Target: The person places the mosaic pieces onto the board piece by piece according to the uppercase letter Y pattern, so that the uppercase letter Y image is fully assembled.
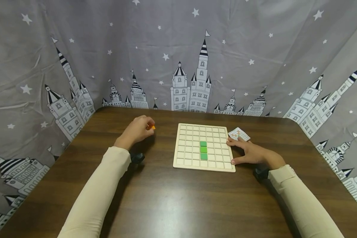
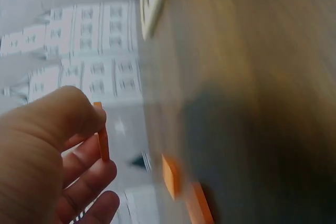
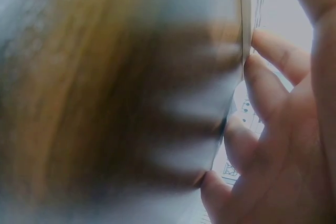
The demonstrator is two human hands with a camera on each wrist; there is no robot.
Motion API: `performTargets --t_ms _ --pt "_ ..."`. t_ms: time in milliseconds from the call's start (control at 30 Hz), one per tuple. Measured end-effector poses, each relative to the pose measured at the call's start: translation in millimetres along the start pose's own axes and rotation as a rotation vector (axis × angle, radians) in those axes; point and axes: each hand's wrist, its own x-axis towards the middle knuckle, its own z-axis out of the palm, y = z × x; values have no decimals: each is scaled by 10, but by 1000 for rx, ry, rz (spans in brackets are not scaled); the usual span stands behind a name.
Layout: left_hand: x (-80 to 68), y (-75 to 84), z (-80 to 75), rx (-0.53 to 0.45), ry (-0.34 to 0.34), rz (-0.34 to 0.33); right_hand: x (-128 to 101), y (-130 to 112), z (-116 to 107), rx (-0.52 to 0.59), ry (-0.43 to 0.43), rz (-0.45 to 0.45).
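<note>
A pale wooden grid board (image 1: 204, 147) lies flat on the dark table, with three green tiles (image 1: 203, 149) in a column near its middle. My left hand (image 1: 138, 129) hovers left of the board and pinches a thin orange tile (image 2: 103, 139) between thumb and fingers; the orange tile (image 1: 151, 127) peeks out in the head view. Two more orange tiles (image 2: 181, 192) lie on the table below it. My right hand (image 1: 247, 151) rests against the board's right edge (image 3: 244, 24), fingers lightly spread along it.
A small patterned card (image 1: 239, 134) lies just beyond my right hand. A grey curtain with castles and stars (image 1: 178, 66) surrounds the table (image 1: 178, 198) on three sides. A black wrist camera mount sits under each sleeve.
</note>
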Motion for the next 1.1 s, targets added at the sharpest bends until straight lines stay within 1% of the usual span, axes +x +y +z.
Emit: performTargets --t_ms 100,167,300,400,567,767,933,1100 --pt "130 189 78 -27 -11 54 2 -11 -3 -5 -10 11" --pt "192 284 132 -37 -29 80 14 -22 2 0 -18 14" --pt "262 416 248 -51 -50 106 28 -31 5 6 -37 19" --pt "287 494 327 -52 -67 110 21 -21 -5 13 -46 28" --pt "344 606 412 -52 -106 103 11 -19 -32 30 -52 31" --pt "439 727 515 -86 -108 150 3 -7 -33 36 -40 25" --pt "506 797 637 -98 -142 165 -3 2 -15 16 -38 13" --pt "568 863 697 -98 -133 175 2 -6 -13 0 -23 6"
